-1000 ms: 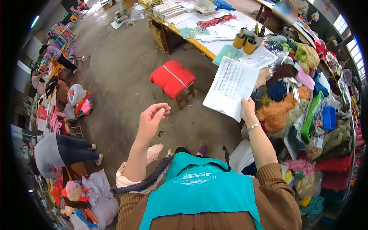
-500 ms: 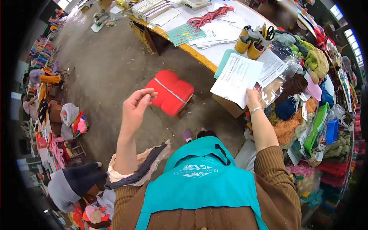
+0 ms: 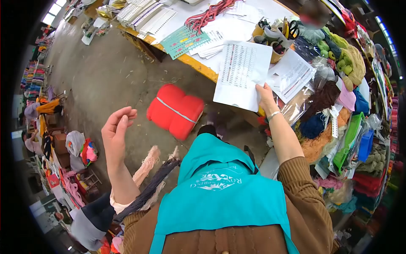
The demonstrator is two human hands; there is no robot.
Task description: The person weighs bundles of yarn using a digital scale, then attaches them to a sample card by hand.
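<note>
My right hand (image 3: 266, 98) pinches the lower right edge of a printed sheet (image 3: 242, 76), which is tilted in front of the table edge. Rows of small print and marks cover the sheet. My left hand (image 3: 116, 129) is raised over the floor with loosely bent fingers, and nothing shows in it. Skeins of dark grey yarn (image 3: 149, 191) and pale peach yarn (image 3: 146, 167) hang over my left forearm. A red cushion (image 3: 175, 111) with a pale band across it sits low, between my two hands and apart from both.
On the white-topped table (image 3: 270, 9) lie pink-red thread strands (image 3: 209, 16), green printed cards (image 3: 184, 41) and stacked cards (image 3: 141, 17). Pen holders with scissors (image 3: 292, 30) stand near the right. Heaped yarn (image 3: 325, 135), a green basket (image 3: 349, 142) and another person (image 3: 91, 224) are around me.
My left hand has moved left and its fingers have loosened. The printed sheet, in my right hand, has shifted left and up. The view has turned slightly.
</note>
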